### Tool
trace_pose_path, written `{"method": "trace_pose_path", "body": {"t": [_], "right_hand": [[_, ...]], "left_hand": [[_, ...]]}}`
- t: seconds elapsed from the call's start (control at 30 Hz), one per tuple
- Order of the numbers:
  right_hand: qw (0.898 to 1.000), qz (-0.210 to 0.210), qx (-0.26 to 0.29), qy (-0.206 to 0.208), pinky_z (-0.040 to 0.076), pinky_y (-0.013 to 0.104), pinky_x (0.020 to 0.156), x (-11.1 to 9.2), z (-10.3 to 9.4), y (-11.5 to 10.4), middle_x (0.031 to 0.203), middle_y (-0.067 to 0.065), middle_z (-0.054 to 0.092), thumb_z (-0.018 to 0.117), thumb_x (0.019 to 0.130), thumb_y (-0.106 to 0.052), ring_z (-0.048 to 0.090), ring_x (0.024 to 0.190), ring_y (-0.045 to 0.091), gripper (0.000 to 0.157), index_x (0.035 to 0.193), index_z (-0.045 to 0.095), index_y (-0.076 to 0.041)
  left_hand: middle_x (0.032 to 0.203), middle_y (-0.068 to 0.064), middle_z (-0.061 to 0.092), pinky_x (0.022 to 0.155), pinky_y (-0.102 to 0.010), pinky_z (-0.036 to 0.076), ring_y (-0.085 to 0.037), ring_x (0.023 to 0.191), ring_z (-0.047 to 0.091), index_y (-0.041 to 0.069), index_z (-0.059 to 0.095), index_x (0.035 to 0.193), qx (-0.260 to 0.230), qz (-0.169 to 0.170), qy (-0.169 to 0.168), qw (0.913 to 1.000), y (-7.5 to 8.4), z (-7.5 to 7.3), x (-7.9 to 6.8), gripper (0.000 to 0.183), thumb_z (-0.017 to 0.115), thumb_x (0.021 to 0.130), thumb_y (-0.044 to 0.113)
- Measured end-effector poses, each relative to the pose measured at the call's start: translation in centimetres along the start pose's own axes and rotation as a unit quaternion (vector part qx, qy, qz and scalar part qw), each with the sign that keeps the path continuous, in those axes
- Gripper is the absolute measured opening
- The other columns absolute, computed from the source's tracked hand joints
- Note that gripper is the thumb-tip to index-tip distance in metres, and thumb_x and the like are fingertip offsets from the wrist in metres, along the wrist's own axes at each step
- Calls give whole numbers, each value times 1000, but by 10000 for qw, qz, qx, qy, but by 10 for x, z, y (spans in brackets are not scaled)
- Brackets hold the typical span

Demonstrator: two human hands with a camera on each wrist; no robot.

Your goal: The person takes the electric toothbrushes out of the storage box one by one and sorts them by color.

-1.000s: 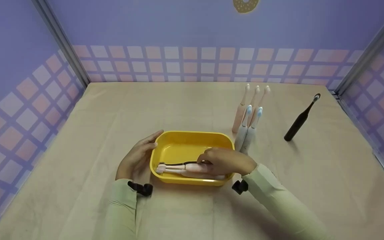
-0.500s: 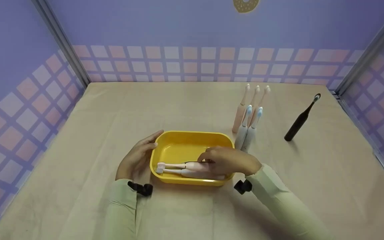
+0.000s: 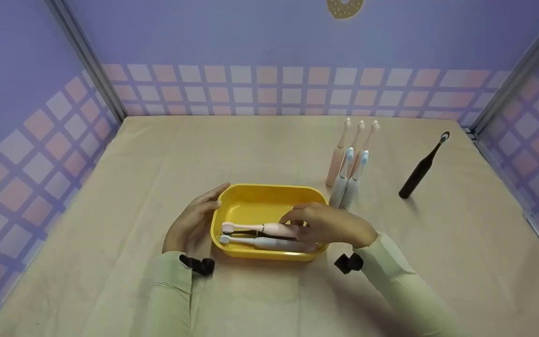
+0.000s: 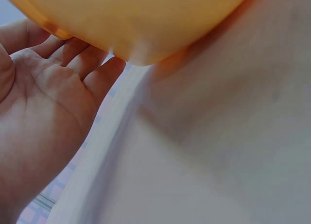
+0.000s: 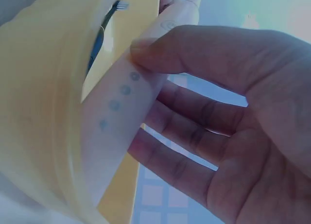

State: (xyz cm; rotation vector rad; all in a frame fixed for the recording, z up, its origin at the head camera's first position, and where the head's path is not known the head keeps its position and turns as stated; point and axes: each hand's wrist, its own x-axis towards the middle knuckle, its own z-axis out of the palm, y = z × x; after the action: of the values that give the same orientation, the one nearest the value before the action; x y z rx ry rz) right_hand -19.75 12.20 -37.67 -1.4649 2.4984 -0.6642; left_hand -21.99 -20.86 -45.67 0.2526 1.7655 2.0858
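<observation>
My right hand point(image 3: 328, 224) pinches the handle of a pink electric toothbrush point(image 3: 274, 229) inside a yellow bin point(image 3: 269, 256). In the right wrist view, the thumb lies on the toothbrush handle point(image 5: 114, 117) near its row of buttons, with fingers behind it. A white electric toothbrush point(image 3: 269, 243) lies along the bin's near wall. Between these two, a black toothbrush point(image 3: 251, 233) shows partly. My left hand point(image 3: 192, 217) rests against the bin's left end, thumb at the rim. Its fingertips touch the outer wall in the left wrist view.
Behind the bin's right end, pink electric toothbrushes point(image 3: 335, 164) and white ones with blue heads point(image 3: 338, 189) stand upright close together. Farther right stands a black electric toothbrush point(image 3: 417, 175). Tiled-pattern panels point(image 3: 255, 89) border the cloth-covered table point(image 3: 180, 150).
The pink toothbrush has shifted away from the near wall, exposing the white one and part of the black one. My right hand has moved slightly right and back; the left stays put.
</observation>
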Motion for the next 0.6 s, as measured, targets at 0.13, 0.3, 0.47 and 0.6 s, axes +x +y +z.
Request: {"method": "trace_pose_path", "body": {"t": [0.13,0.3,0.47,0.6], "right_hand": [[9999,50,140,59,52,25,72,-4,-2,1,97,4,66,60,86,0,57,81,13,32,117,67,-7],[9990,-78,255,347,53,31,68,-9,-3,3,92,4,64,59,88,-2,54,77,12,31,118,66,-7],[9960,-252,291,812,52,30,69,-15,-5,4,98,3,66,59,91,-3,55,80,13,28,117,66,-8],[9928,-283,227,1145,52,28,70,-21,-6,4,104,2,67,61,90,-5,56,81,13,27,116,66,-9]], "left_hand": [[159,-8,26,111,-29,37,-26,143,31,12,24,154,87,-47,10,10000,1,0,0,57,38,99,7],[158,-7,27,107,-25,41,-25,142,32,13,24,154,129,-67,21,9999,1,-1,0,57,40,99,9],[159,-7,26,106,-24,42,-24,142,32,14,26,154,63,-51,32,10000,-1,-1,0,58,41,98,10],[158,-7,26,106,-25,42,-23,142,33,13,26,153,-25,-42,13,10000,-1,-1,0,58,42,98,10]]}}
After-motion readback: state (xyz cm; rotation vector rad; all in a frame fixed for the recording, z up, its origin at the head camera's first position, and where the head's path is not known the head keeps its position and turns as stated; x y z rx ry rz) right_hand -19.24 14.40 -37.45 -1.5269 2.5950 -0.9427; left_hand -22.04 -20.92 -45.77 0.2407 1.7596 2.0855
